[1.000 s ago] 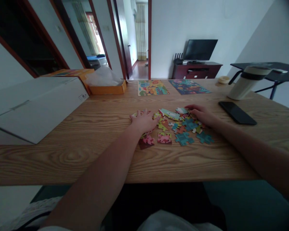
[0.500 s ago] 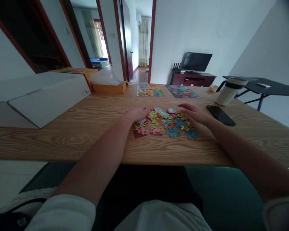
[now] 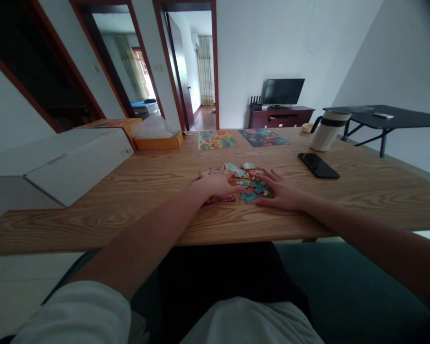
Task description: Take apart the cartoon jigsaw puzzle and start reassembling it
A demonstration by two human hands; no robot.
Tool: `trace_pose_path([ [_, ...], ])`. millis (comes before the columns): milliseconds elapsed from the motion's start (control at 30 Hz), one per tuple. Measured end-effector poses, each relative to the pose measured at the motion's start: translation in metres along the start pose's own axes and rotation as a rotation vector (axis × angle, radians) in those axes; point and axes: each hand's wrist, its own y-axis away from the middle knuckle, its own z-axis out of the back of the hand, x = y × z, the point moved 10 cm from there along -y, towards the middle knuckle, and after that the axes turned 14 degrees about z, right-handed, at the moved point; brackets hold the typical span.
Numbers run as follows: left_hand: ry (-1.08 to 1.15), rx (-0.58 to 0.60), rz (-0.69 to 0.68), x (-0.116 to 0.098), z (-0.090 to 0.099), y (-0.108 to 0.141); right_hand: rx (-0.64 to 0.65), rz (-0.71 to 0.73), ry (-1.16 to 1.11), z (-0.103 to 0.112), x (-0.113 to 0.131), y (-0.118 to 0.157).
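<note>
A pile of colourful jigsaw pieces [image 3: 251, 185] lies on the wooden table [image 3: 129, 205] in front of me. My left hand [image 3: 220, 185] rests over the left part of the pile, fingers spread, hiding several pieces beneath it. On the pile's right side my right hand [image 3: 281, 191] lies with its fingers apart, the fingertips touching the pieces. Neither hand grips a piece that I can see. Teal pieces show between the two hands, and pale ones stick out at the far side of the pile.
Two colourful picture sheets [image 3: 218, 139] lie at the far edge. A black phone [image 3: 318, 166] and a white mug with a dark handle [image 3: 329, 131] stand to the right. On the left are a white box [image 3: 82, 155] and an orange box tray [image 3: 159, 142] holding clear plastic.
Both hands have come nearer to me and spread over the pile, the left one moving right across the near pieces. The pieces are now packed closer together. The camera view has shifted slightly.
</note>
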Motion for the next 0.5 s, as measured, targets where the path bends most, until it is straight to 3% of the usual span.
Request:
trace_pose_path([
  [100, -0.026, -0.059, 0.048, -0.003, -0.011, 0.008, 0.015, -0.043, 0.023, -0.004, -0.012, -0.016],
  [200, -0.017, -0.097, 0.057, 0.008, -0.013, 0.003, 0.051, -0.032, 0.013, -0.01, -0.016, -0.038],
  [367, -0.009, -0.114, -0.026, 0.032, -0.007, -0.01, 0.023, 0.074, 0.013, -0.016, 0.001, -0.072],
  [500, 0.0, -0.148, -0.075, 0.053, -0.001, -0.014, 0.006, 0.072, 0.012, -0.023, 0.016, -0.091],
])
